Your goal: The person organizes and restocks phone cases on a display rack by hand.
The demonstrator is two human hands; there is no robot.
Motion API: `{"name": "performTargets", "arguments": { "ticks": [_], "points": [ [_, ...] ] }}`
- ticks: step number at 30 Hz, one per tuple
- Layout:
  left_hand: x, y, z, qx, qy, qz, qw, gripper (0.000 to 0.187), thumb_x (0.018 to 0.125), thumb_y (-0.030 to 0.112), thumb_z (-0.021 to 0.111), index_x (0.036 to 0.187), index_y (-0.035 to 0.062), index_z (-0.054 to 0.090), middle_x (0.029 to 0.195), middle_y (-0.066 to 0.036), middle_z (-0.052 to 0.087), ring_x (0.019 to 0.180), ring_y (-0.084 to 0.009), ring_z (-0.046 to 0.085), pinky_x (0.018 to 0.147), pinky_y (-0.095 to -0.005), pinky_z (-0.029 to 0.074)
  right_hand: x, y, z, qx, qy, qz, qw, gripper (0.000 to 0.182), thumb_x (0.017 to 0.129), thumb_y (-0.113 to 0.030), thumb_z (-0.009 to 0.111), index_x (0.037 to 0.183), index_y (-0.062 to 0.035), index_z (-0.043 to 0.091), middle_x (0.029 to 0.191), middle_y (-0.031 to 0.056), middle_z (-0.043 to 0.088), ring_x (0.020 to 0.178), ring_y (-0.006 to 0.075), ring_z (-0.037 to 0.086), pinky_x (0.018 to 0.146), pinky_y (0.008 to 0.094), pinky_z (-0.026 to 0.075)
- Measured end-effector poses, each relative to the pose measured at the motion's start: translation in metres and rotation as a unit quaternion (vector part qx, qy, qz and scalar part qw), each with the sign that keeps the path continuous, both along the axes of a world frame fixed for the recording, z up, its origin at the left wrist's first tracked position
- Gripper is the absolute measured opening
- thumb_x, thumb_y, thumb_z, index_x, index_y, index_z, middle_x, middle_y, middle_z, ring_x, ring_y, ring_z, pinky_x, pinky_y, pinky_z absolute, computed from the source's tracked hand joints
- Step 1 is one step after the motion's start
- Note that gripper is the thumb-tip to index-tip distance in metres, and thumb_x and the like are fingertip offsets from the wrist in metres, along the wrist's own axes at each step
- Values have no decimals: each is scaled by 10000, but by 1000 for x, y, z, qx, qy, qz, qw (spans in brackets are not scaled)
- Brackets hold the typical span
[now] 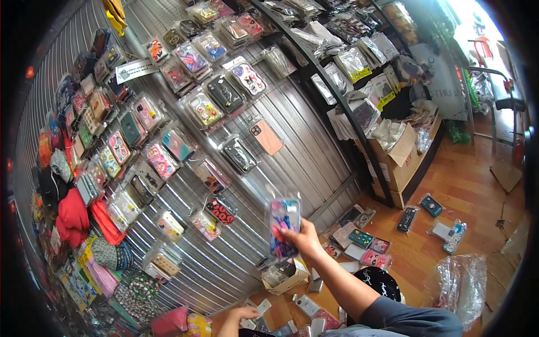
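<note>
My right hand (306, 238) grips a phone case (284, 227) in clear packaging, raised in front of the metal wall. The case has a colourful pink, blue and purple pattern, and my thumb lies across its front. Low at the bottom edge, my left hand (242, 314) reaches over packaged cases on the floor, its fingers stretched out. A white flat piece (263, 306) lies right at its fingertips. Just beyond, a small open cardboard box (285, 279) holds more clear packets.
Packaged phone cases hang on wire grids, among them a peach case (266, 137). A black shelf rack (337, 90) stands right of them. More cases (362, 238) lie on the wooden floor beside a black patterned stool (382, 281) and crumpled clear plastic (460, 286). Caps (76, 219) hang left.
</note>
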State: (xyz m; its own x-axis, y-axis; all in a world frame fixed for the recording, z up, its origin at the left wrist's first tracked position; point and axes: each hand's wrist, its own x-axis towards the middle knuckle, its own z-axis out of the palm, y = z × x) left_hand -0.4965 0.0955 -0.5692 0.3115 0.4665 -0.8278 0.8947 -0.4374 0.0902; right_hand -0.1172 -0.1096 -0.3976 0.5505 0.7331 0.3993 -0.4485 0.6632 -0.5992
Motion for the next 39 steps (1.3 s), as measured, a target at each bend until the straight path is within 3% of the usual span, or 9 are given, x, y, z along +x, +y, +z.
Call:
{"name": "performTargets", "arguments": {
  "ticks": [3, 6, 10, 13, 16, 22, 29, 33, 39],
  "points": [
    [-51, -29, 23, 69, 107, 209, 970, 539, 780, 467, 534, 1142, 68, 504, 1180, -109, 488, 1115, -232, 432, 897, -303, 357, 15, 27, 26, 46, 12, -5, 999, 208, 728, -19, 622, 918, 23, 550, 781, 59, 614, 663, 105, 570, 619, 246, 466],
    [-63, -50, 27, 89, 122, 289, 945, 546, 776, 472, 532, 1147, 73, 503, 1189, -104, 482, 1117, -228, 429, 903, -301, 349, 36, 79, 3, 50, 5, -20, 999, 210, 722, -24, 627, 917, 7, 554, 760, 50, 610, 645, 106, 563, 597, 251, 464],
    [-62, -67, 29, 96, 123, 330, 931, 555, 770, 479, 529, 1154, 78, 501, 1201, -98, 473, 1120, -222, 425, 910, -298, 337, 45, 94, -100, -184, 34, -80, 979, 229, 677, -90, 687, 866, -4, 592, 747, 42, 611, 621, 110, 556, 562, 274, 460],
    [-53, -74, 31, 100, 119, 345, 926, 562, 766, 484, 527, 1159, 82, 499, 1209, -93, 466, 1122, -218, 422, 916, -296, 328, 21, 99, -155, -513, 26, -132, 848, 166, 596, -106, 688, 687, 16, 620, 620, 133, 601, 581, 216, 599, 525, 330, 457],
    [-39, -79, 36, 104, 111, 353, 923, 569, 762, 489, 525, 1164, 87, 498, 1218, -89, 460, 1124, -214, 419, 921, -295, 319, 3, 130, -178, -457, -88, -57, 883, 204, 591, -116, 693, 709, 29, 612, 637, 154, 605, 606, 250, 604, 567, 340, 460],
    [-17, -82, 41, 106, 96, 373, 917, 583, 755, 500, 521, 1173, 95, 496, 1235, -79, 447, 1128, -205, 413, 932, -291, 302, 2, 149, -174, -380, -46, -84, 920, 272, 582, -117, 704, 782, 39, 607, 702, 170, 620, 674, 258, 613, 627, 340, 460],
    [-8, -80, 41, 115, 82, 383, 913, 600, 745, 512, 516, 1185, 105, 492, 1256, -69, 431, 1133, -196, 406, 945, -287, 282, 4, 141, -183, -468, -17, -84, 880, 277, 581, -117, 713, 784, 36, 603, 735, 167, 624, 695, 262, 614, 631, 345, 459],
    [39, -118, 83, 89, 49, 382, 918, 621, 734, 542, 487, 1190, 119, 494, 1267, -55, 423, 1141, -188, 397, 974, -300, 235, 1, 149, -193, -446, -18, -55, 893, 295, 581, -124, 718, 800, 35, 601, 743, 171, 623, 700, 267, 613, 629, 349, 460],
    [41, -114, 79, 85, 48, 404, 909, 584, 742, 529, 489, 1173, 134, 511, 1230, -45, 459, 1102, -186, 423, 957, -282, 255, 10, 131, -172, -441, -23, -65, 895, 320, 574, -151, 724, 799, 40, 599, 740, 178, 620, 707, 269, 611, 630, 348, 458]
  ]
}}
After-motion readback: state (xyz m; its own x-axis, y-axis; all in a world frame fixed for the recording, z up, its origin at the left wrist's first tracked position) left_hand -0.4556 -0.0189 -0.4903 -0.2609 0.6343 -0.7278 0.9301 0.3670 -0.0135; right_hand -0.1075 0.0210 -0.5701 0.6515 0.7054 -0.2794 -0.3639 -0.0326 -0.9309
